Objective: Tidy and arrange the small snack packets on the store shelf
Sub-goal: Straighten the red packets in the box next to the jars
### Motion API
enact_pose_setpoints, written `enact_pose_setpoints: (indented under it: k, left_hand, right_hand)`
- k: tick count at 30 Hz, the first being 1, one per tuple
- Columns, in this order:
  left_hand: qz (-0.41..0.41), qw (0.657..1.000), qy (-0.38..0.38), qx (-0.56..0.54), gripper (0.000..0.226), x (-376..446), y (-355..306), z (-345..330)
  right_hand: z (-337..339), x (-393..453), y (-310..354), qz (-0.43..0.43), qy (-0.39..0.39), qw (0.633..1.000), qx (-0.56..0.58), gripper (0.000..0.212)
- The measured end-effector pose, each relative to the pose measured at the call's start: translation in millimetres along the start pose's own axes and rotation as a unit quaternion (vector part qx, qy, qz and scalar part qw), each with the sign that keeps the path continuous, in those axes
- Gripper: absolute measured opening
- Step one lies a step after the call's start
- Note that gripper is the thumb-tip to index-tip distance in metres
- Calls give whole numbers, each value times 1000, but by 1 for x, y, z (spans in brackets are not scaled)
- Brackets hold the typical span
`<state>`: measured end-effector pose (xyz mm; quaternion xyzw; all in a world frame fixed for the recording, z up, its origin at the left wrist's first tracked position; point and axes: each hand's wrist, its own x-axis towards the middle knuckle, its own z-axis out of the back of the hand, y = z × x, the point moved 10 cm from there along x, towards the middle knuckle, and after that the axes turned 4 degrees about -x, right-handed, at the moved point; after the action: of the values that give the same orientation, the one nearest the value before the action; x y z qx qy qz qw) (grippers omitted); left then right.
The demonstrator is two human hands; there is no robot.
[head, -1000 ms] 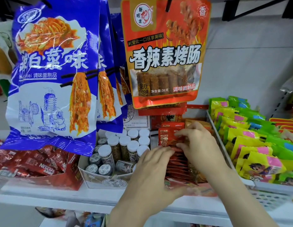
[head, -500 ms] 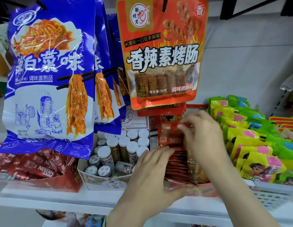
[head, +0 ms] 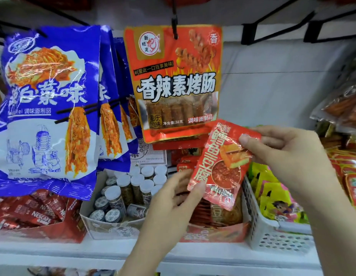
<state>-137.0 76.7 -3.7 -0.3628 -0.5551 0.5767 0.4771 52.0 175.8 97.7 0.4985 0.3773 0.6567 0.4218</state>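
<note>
right hand (head: 288,154) raised, thumb and fingers pinching; left hand (head: 173,200) below, fingers loosely curled

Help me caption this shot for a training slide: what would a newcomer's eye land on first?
Probably the small red snack packet, lifted in mid-frame above its red display box, pinched by the right hand at its top corner and by the left hand at its lower edge. Next, the big hanging bags: blue ones at the left and an orange-red sausage snack bag at top centre.
</note>
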Motion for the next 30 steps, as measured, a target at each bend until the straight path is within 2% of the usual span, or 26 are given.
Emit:
enact_pose_setpoints:
  k: [2,4,10,18,20,22,24,27,29,30]
  left_hand:
    - [8,998,16,-62,30,-1,-2,-10]
    - [25,994,28,-106,26,-2,0,-17]
    - [39,985,79,-146,28,-3,0,-29]
    - [43,978,95,-181,28,-3,-4,-33]
    - [65,960,90,-257,45,-4,-5,-34]
    - [115,918,122,-360,75,-9,-3,-47]
    - [144,880,168,-421,87,-15,-9,-64]
    - [170,850,212,-451,68,-24,-11,-86]
    - [167,832,230,-476,49,-27,-14,-90]
    - [163,821,233,-495,47,-28,-16,-89]
  right_hand:
    - [-2,-1,-2,-14,9,999,42,10]
    - [1,-1,-5,-28,-6,998,61,10]
    - [12,1,-17,-52,-26,997,47,7]
    - [9,5,-23,-57,-17,995,83,6]
    - [5,5,-23,-62,4,991,118,10]
    - [-5,4,-21,-72,52,980,175,17]
    - [-19,0,-15,-71,106,962,243,20]
    - [-38,-8,-3,-64,169,929,323,17]
    - [-48,-11,-3,-67,181,925,328,16]
    - [-50,-11,-6,-71,177,929,319,17]
